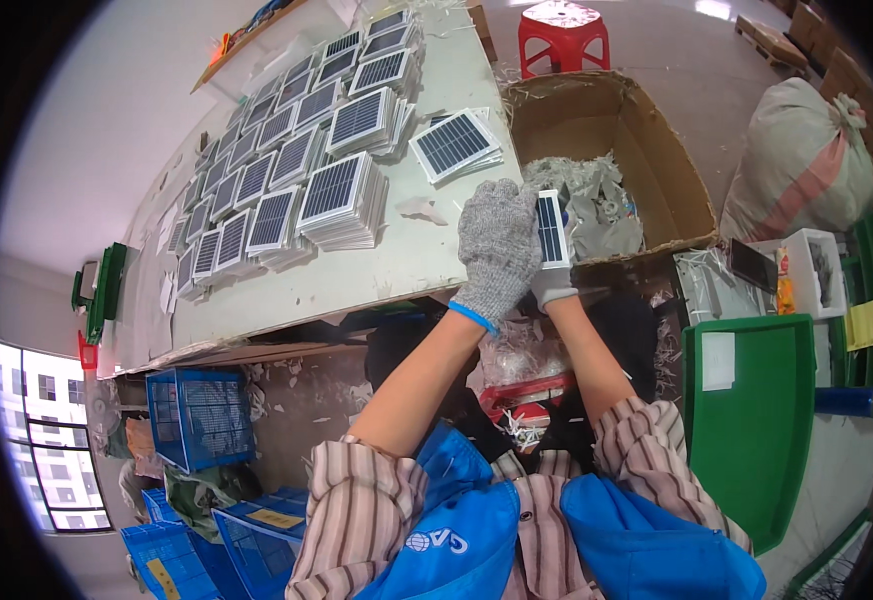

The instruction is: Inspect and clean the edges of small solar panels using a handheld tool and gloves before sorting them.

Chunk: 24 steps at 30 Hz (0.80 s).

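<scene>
Both of my hands wear grey knitted gloves. My left hand [497, 245] and my right hand [554, 285] are closed together on a stack of small solar panels [552, 228], held on edge just past the table's front corner. The left glove covers most of the stack and hides the right fingers. On the white table [407, 265] lie many stacks of the same dark-blue, white-edged panels [337, 195] in rows. One loose stack [455, 145] sits nearest my hands.
An open cardboard box [657, 150] with shredded packing stands right of the table. A red stool [563, 35] is behind it, a large sack [807, 160] at right, green crates [757, 420] at lower right, blue wire baskets [202, 415] at lower left.
</scene>
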Each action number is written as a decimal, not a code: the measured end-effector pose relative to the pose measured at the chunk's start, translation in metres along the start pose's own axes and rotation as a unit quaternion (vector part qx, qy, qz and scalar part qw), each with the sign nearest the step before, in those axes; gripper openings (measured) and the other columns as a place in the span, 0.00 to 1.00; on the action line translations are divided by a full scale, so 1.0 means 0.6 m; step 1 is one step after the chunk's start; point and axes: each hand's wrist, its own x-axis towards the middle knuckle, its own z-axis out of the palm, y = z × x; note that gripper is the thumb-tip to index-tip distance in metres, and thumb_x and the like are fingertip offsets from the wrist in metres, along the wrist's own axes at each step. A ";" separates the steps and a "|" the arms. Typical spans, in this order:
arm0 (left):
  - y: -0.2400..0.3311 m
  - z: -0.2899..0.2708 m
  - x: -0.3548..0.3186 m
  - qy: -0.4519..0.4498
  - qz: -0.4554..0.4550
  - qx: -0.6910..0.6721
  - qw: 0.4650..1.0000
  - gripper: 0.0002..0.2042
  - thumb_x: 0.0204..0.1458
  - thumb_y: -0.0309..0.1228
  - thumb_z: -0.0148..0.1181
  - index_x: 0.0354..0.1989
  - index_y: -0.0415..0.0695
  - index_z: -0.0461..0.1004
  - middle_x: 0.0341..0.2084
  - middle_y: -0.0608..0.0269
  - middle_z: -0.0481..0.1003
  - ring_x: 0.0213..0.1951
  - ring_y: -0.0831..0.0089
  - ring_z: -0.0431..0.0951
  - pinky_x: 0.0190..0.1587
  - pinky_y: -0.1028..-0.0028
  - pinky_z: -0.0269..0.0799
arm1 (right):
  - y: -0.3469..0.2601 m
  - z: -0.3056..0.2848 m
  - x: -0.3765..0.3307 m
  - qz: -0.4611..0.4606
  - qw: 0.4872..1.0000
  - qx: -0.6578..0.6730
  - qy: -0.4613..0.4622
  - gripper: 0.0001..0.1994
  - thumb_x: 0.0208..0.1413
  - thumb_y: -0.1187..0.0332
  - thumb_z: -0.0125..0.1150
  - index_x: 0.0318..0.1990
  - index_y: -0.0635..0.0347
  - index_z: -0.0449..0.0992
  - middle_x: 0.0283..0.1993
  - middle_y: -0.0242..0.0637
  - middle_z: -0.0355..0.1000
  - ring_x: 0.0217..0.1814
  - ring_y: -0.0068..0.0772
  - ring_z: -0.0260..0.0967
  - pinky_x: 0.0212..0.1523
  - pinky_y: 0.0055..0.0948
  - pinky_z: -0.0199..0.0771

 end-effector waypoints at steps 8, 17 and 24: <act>-0.024 -0.020 -0.023 0.007 0.081 -0.114 0.990 0.11 0.48 0.31 0.59 0.40 0.45 0.76 0.34 0.55 0.73 0.41 0.55 0.72 0.45 0.60 0.68 | -0.026 -0.073 -0.054 0.342 0.477 0.807 -0.061 0.14 0.60 0.60 0.49 0.44 0.59 0.74 0.35 0.32 0.76 0.31 0.29 0.74 0.34 0.29 0.77; 0.000 -0.013 -0.031 0.036 0.034 -0.049 0.998 0.13 0.41 0.23 0.56 0.39 0.44 0.75 0.35 0.54 0.74 0.43 0.55 0.73 0.46 0.59 0.69 | -0.074 -0.187 -0.017 0.230 0.853 0.439 -0.164 0.04 0.46 0.76 0.63 0.30 0.62 0.74 0.25 0.27 0.71 0.24 0.16 0.67 0.27 0.20 0.69; -0.007 -0.010 -0.025 -0.016 0.016 -0.049 0.999 0.13 0.42 0.24 0.55 0.38 0.45 0.75 0.36 0.56 0.73 0.43 0.56 0.72 0.45 0.59 0.69 | -0.149 -0.209 -0.155 0.188 0.844 0.429 -0.261 0.12 0.41 0.70 0.69 0.34 0.63 0.75 0.28 0.35 0.73 0.30 0.21 0.71 0.35 0.25 0.72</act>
